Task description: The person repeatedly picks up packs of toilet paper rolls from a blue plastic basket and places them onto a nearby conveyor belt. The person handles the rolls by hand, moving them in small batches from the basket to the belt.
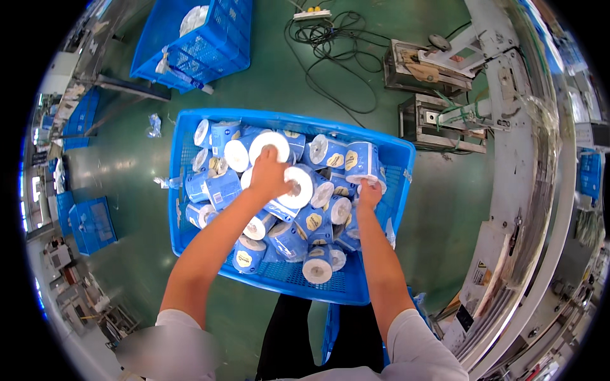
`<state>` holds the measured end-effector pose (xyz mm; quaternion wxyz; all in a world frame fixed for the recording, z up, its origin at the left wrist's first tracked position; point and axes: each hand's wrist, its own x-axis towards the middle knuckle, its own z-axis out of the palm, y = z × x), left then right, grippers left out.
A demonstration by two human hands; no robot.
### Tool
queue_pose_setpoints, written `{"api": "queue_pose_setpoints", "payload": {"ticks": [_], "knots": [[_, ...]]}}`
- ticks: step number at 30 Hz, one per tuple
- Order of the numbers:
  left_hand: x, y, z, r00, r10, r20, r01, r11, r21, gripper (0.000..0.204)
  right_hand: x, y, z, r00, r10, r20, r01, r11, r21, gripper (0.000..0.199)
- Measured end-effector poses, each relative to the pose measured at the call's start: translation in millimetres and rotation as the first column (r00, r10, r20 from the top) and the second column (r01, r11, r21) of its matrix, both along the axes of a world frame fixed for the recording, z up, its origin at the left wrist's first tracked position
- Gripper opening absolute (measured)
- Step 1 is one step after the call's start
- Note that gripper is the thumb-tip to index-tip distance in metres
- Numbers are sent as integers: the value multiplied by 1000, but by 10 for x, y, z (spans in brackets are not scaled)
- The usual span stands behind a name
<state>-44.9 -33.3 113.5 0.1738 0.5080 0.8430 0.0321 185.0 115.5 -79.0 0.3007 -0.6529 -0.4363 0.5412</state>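
Observation:
A large blue plastic crate (289, 117) holds a jumbled heap of rolls with blue printed outsides and white ends. My left hand (270, 174) is over the heap's middle, fingers hooked at the centre of one white-ended roll (259, 141). Its thumb side presses at the core of a second roll (305, 180), so the hand grips both; the fingertips are partly hidden. Toward the crate's right side, my right hand (370, 193) pinches the lower end of an upright blue roll (362, 157), its thumb up at the white end face. Other rolls (287, 240) lie tilted every way below my hands.
Another blue crate (222, 47) with a white bundle stands at the far left. Black cables (330, 38) coil on the green floor beyond the crate. Metal machine parts (441, 120) and a long pale machine frame (527, 159) line the right. Plastic scraps (154, 125) lie left.

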Motion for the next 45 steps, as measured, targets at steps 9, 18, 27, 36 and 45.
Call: {"api": "queue_pose_setpoints", "payload": {"ticks": [9,18,27,36,45], "knots": [[809,-690,1066,770,514,376,-600,785,155,48,857,-289,1494,923,377,-71,-366,921,137,28],[1918,640,2278,903,189,386,-368,804,467,51,2363,294,4525,999,43,28,-51,911,409,32],[4125,3518,3292,849,-499,175,240,659,713,40,4507,1021,4878,755,-383,532,106,872,478,25],[4701,3896,3008,736,-659,-154,606,540,584,34,4476,1284,4538,622,-282,730,-88,902,423,61],[4263,4082,2277,893,-449,40,241,550,800,71,3969,1456,4521,416,-374,829,-507,661,553,49]]}}
